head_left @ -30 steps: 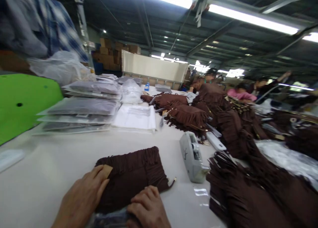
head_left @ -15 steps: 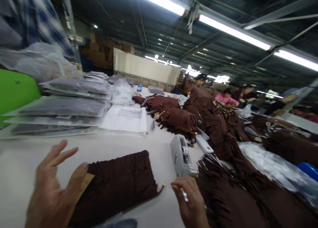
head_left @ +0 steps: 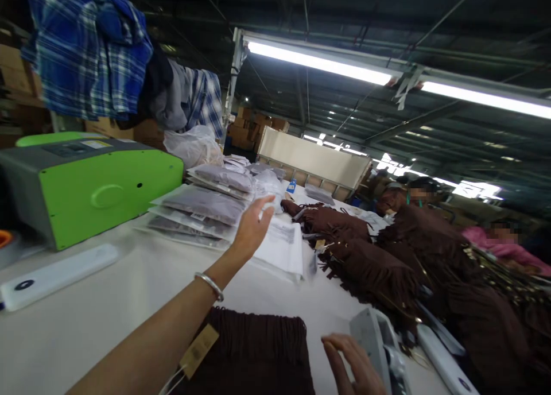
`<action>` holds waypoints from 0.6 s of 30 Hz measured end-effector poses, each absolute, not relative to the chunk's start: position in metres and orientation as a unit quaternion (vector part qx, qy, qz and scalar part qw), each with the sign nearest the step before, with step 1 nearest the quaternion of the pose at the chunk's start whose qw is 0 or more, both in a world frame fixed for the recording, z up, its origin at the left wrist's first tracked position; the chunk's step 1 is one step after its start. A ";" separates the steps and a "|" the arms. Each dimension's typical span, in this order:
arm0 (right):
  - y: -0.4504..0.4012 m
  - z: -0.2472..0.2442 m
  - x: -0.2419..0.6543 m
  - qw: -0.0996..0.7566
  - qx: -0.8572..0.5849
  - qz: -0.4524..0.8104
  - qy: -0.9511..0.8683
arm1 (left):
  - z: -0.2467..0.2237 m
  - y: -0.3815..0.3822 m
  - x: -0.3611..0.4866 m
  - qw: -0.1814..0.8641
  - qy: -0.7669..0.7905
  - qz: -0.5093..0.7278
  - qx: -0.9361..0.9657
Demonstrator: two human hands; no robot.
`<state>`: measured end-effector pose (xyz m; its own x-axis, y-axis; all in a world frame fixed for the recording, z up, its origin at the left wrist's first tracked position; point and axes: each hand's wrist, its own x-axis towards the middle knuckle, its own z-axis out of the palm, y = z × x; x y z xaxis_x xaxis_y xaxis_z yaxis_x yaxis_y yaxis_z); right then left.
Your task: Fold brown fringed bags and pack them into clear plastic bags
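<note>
My left hand [head_left: 255, 225] reaches forward over the stack of white printed plastic bags [head_left: 282, 246], its fingers apart and nothing visible in them. A silver bangle circles that wrist. Below the forearm, a dark brown fringed bag [head_left: 262, 355] lies on the white table [head_left: 142, 303], with a tan tag [head_left: 199, 351] at its left edge. My right hand [head_left: 355, 363] is at the bottom, beside the grey tape dispenser [head_left: 379, 340], thumb and fingers curved with a gap between them and nothing seen inside.
A green and grey machine [head_left: 112, 188] stands at the left, near a white handheld device [head_left: 60, 274]. Packed grey garments [head_left: 206, 202] are stacked beyond. Brown fringed bags [head_left: 365, 257] pile up on the right, with another white device [head_left: 445, 360]. People sit at the far right.
The view has turned left, bringing the green machine into sight. My left hand has moved from the brown bag's tag forward to the white plastic bags. My right hand remains near the tape dispenser.
</note>
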<state>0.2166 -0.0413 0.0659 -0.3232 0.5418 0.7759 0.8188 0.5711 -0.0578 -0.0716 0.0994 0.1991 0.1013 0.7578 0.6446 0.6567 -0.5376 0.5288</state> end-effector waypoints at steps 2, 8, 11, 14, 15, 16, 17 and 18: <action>-0.012 0.066 0.209 0.394 -0.424 -0.174 -0.797 | 0.171 0.124 -0.067 0.025 0.462 0.353 0.813; 0.098 0.042 0.183 0.319 -0.430 -0.218 -0.816 | 0.068 0.171 -0.062 -0.009 0.492 0.177 0.852; 0.152 0.023 0.168 0.255 -0.442 -0.234 -0.828 | 0.043 0.192 -0.064 -0.027 0.517 0.140 0.844; 0.188 0.012 0.150 0.221 -0.454 -0.235 -0.830 | 0.039 0.206 -0.065 -0.045 0.518 0.121 0.845; 0.196 0.011 0.145 0.206 -0.459 -0.233 -0.832 | 0.040 0.209 -0.065 -0.052 0.515 0.119 0.847; 0.201 0.012 0.141 0.189 -0.465 -0.229 -0.834 | 0.042 0.212 -0.065 -0.059 0.512 0.118 0.849; 0.204 0.013 0.138 0.172 -0.472 -0.223 -0.835 | 0.044 0.214 -0.065 -0.066 0.509 0.120 0.850; 0.206 0.016 0.135 0.154 -0.480 -0.214 -0.836 | 0.046 0.217 -0.066 -0.071 0.505 0.123 0.851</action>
<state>0.1353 0.2057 0.0158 -0.4913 0.7379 0.4627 0.8695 0.4466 0.2110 -0.0655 0.2167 0.0464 0.4587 0.8427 0.2818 0.8778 -0.4790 0.0034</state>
